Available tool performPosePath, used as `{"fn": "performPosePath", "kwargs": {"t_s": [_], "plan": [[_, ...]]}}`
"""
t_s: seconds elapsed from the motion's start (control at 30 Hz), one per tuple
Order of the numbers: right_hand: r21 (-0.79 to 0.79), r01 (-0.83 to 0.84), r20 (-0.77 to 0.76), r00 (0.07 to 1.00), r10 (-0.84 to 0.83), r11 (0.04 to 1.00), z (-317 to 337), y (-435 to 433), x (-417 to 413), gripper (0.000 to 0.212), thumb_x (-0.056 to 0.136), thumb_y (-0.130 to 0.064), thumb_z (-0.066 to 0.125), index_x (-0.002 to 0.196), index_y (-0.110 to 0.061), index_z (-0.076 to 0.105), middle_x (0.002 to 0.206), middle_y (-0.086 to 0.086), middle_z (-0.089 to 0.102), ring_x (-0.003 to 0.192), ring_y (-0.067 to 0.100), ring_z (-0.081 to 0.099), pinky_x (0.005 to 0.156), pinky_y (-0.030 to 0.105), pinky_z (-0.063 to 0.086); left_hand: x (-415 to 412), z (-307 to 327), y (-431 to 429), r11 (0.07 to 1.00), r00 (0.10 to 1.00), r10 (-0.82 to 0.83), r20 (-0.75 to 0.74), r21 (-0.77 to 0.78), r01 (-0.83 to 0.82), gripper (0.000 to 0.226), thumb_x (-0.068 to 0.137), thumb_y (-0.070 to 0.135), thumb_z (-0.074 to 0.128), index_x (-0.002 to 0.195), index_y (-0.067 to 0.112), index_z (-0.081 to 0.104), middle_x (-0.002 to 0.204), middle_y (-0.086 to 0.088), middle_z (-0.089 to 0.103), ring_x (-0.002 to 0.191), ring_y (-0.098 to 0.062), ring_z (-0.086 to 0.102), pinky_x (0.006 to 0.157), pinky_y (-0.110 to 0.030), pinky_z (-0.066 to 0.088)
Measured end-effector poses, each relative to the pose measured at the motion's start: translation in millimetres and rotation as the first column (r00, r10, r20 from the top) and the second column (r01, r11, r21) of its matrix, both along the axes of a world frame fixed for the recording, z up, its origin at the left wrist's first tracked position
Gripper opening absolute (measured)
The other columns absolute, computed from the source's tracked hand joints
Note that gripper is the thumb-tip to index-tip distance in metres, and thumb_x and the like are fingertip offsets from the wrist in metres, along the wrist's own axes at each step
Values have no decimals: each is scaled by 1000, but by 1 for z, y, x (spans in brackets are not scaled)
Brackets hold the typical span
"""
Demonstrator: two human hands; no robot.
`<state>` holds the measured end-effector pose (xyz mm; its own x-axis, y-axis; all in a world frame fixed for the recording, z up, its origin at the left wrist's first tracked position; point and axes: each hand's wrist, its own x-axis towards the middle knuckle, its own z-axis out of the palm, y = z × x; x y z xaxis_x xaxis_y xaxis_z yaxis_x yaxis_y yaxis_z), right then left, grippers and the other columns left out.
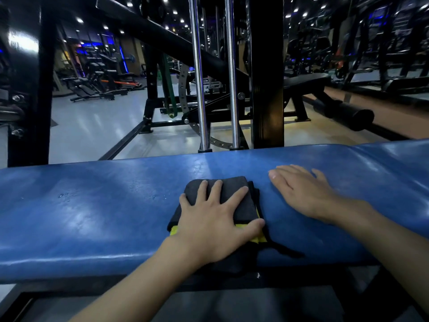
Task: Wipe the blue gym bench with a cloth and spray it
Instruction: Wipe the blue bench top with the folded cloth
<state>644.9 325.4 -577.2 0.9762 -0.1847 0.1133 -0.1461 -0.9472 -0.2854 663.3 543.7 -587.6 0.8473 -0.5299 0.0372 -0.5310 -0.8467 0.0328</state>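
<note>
Fingers (pixel 218 189) spread, a person's left hand (pixel 209 226) is pressing flat on a folded cloth (pixel 234 183), bearing down on it without curling round it. The cloth is lying at the middle of the gym bench surface (pixel 92 205), toward its near edge. It is charcoal and nubbly on top, with a bright yellow layer (pixel 260 238) peeking out underneath and a black trim strip (pixel 287 252) trailing off to the right. The right hand (pixel 301 196) is lying palm down just beside the cloth, fingers straight and relaxed, grasping nothing and touching the padding directly. The surface is showing as glossy blue vinyl, lightly creased, rounded at its edges and catching streaks of ceiling light. A few droplets (pixel 63 195) are beading on its left part. A black metal frame (pixel 69 296) is running beneath it. Behind it, two polished chrome guide rods (pixel 199 89) are rising beside a square black steel upright (pixel 267 77). Farther back, a green resistance band (pixel 168 96) is hanging from a rack, and a black padded flat bench (pixel 306 80) is standing well apart on the pale floor (pixel 92 126).
</note>
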Motion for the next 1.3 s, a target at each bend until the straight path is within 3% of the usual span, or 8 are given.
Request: {"fn": "performPosePath", "kwargs": {"t_s": [0.13, 0.27, 0.4, 0.57, 0.8, 1.07, 1.2, 1.3], "plan": [[17, 3, -60, 998, -2, 1000, -8, 4, 10, 56, 100, -56, 8, 148, -42, 32, 161, -17, 22, 151, 10, 7, 119, 53, 1, 50, 0, -12, 999, 1000, 16, 18, -28, -16, 85, 71, 91, 11, 149, 57, 11, 163, 2, 17, 151, -26, 7, 112, -67, 17], [-63, -3, -145, 989, -7, 998, -19, 3, 18, 61, 96, -59, 3, 154, -43, 14, 164, -18, 4, 152, 10, -5, 120, 53, -4, 112, 1, -32, 999, 999, 35, -7, -21, -35, 81, 76, 91, 16, 149, 58, 13, 164, 1, 16, 151, -27, 8, 111, -69, 17], [-72, -3, -134, 991, -7, 997, -19, 4, 17, 67, 91, -62, -1, 155, -42, 7, 164, -19, 3, 151, 8, -5, 120, 51, -3, 167, 6, -53, 997, 997, 69, -42, -15, -69, 80, 78, 92, 18, 150, 58, 13, 167, 1, 12, 153, -30, 5, 111, -73, 12], [-87, 9, -117, 993, -19, 996, -19, 5, 17, 74, 86, -63, -3, 156, -40, 3, 163, -22, 4, 151, 6, -4, 121, 50, 0, 194, 10, -67, 993, 992, 119, -45, 4, -119, 83, 76, 93, 16, 150, 57, 15, 163, -4, 23, 150, -33, 15, 110, -71, 15], [-30, 8, -99, 995, -11, 1000, -19, 4, 15, 69, 92, -61, 1, 157, -36, 2, 163, -20, 9, 151, 7, -2, 120, 49, -2, 157, 5, -47, 998, 998, 57, -30, -16, -58, 78, 81, 89, 20, 151, 55, 17, 165, -2, 15, 152, -30, 6, 112, -70, 12], [-6, 4, -67, 998, -4, 1000, -17, 5, 11, 60, 100, -57, 8, 156, -35, 11, 162, -16, 17, 151, 11, 4, 120, 52, -1, 50, 4, 1, 1000, 1000, -22, 16, 2, 22, 71, 87, 83, 23, 151, 55, 16, 164, 0, 15, 151, -24, 5, 116, -63, 13], [-12, 0, -80, 997, -1, 1000, -13, 7, 6, 60, 100, -57, 7, 156, -36, 10, 163, -13, 17, 152, 13, 5, 120, 53, 0, 3, 6, 20, 999, 1000, -22, -6, 40, 22, 84, 74, 89, 9, 151, 56, 7, 166, 1, 9, 153, -23, -2, 117, -61, 9], [-49, 0, -82, 997, -4, 999, -10, 9, 4, 61, 99, -59, 7, 155, -35, 15, 162, -12, 21, 151, 14, 8, 119, 57, 1, -15, 5, 26, 1000, 1000, -10, 21, -13, 11, 89, 65, 88, 1, 148, 56, 11, 163, 1, 10, 152, -23, -2, 116, -62, 10]]}}
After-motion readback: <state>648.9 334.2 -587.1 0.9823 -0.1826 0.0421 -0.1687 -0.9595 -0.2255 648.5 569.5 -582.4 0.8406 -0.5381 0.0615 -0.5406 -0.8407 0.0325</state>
